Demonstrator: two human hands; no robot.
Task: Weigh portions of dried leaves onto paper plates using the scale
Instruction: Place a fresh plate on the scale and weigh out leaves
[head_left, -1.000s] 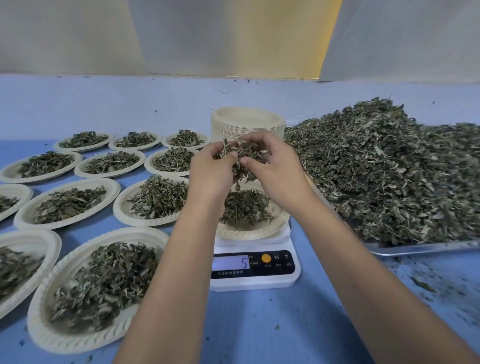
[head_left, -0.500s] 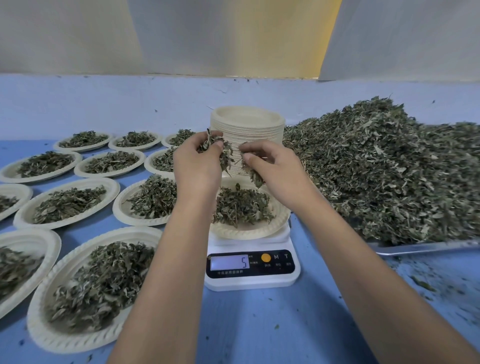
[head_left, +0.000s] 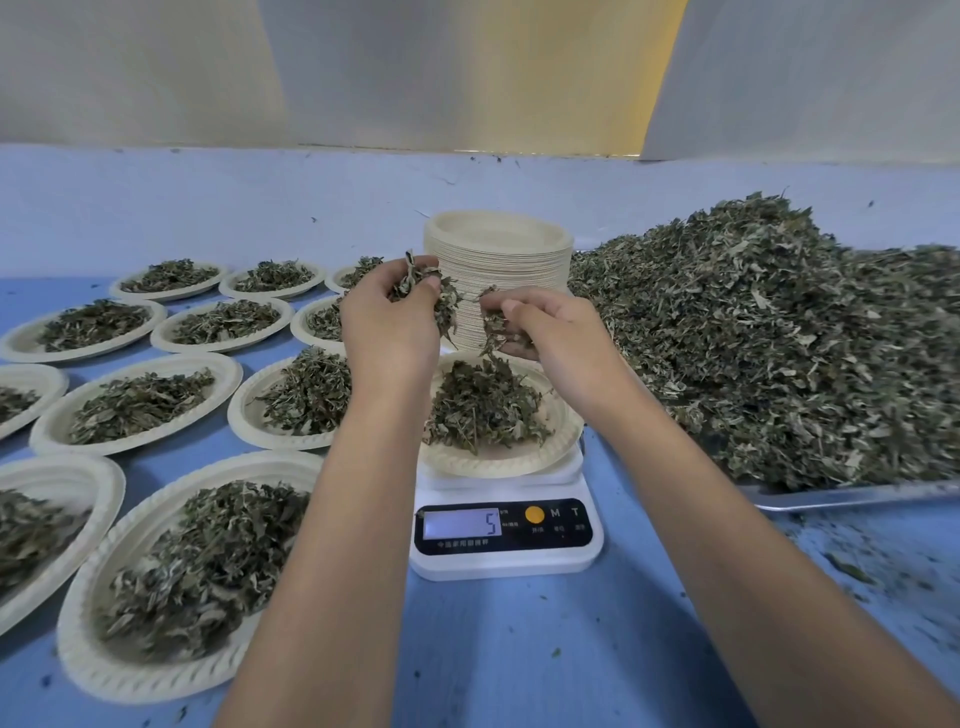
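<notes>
The bench (head_left: 519, 649) is plain blue. The plates (head_left: 130, 680) are cream with ribbed rims. The leaves (head_left: 779, 338) are dull grey-green. The scale (head_left: 504, 569) is white, its panel black with an orange button and pale lilac display. The tray (head_left: 841, 496) is silver.

In the middle of the frame, two hands are held up over a paper plate (head_left: 519, 464) that sits on a small white scale (head_left: 504, 565). The left hand (head_left: 387, 325) grips a clump of dried leaves (head_left: 441, 301). The right hand (head_left: 553, 332) pinches a small bunch (head_left: 493, 328) just above the plate. The plate has a little pile of leaves in it. The scale's screen (head_left: 461, 524) shows a 5 (an orange button (head_left: 534, 514) sits beside it). Behind the hands stands a tall stack of plates (head_left: 498, 254). On the right, a big heap of leaves (head_left: 769, 338) lies on a metal tray (head_left: 852, 496). On the left, many filled plates (head_left: 130, 673) sit on the blue table (head_left: 519, 654).
</notes>
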